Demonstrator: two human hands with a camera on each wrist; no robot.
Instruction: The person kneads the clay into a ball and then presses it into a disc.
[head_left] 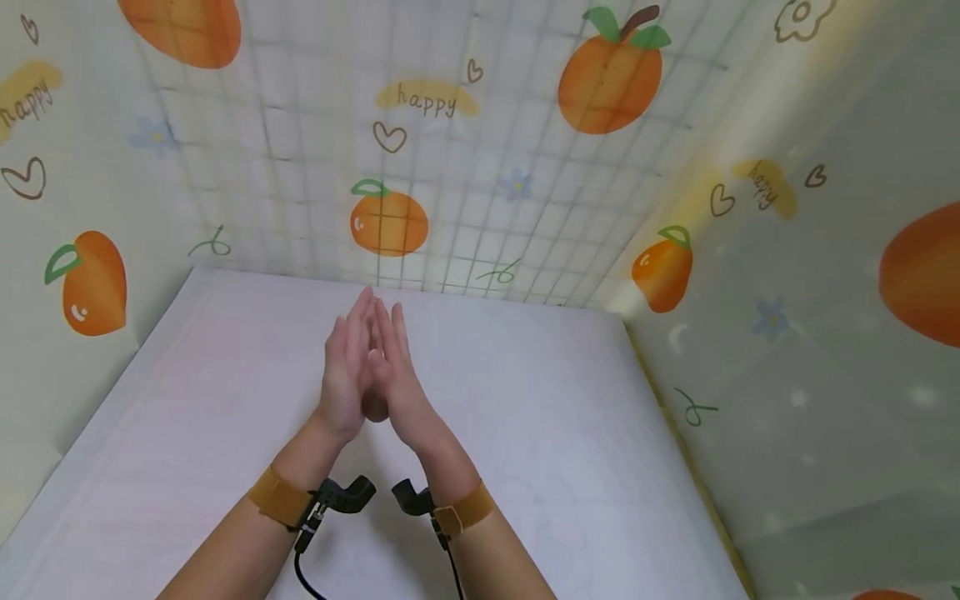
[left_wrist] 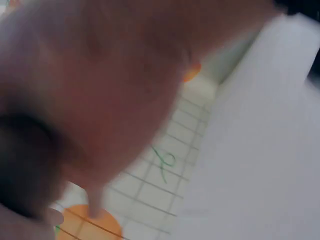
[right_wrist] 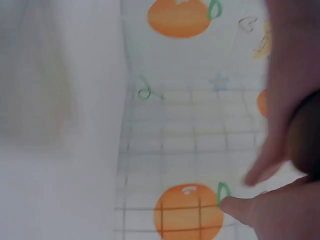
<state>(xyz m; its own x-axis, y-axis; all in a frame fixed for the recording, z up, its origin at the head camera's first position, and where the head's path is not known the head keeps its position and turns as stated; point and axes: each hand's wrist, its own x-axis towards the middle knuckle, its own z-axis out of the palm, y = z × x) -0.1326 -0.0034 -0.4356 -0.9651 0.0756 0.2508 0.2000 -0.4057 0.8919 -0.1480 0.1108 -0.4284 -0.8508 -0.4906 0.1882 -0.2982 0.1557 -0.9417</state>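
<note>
In the head view my left hand (head_left: 345, 379) and right hand (head_left: 402, 382) face each other palm to palm, fingers straight and pointing away. Between the palms, near the heels of the hands, sits a dark brown thing with a rounded end (head_left: 375, 407). The rest of it is hidden by the hands, and I cannot tell its kind. The left wrist view shows it as a blurred dark round shape (left_wrist: 25, 165) against the palm. At the right edge of the right wrist view, the brown thing (right_wrist: 307, 137) appears between the two hands.
Below the hands spreads a white tabletop (head_left: 547, 442). A patterned curtain with oranges (head_left: 611, 83) surrounds it at the back and sides, with a wire grid (head_left: 465, 208) showing at the back. Each wrist has a brown strap (head_left: 281, 497) with a small black camera (head_left: 351, 495) and cable.
</note>
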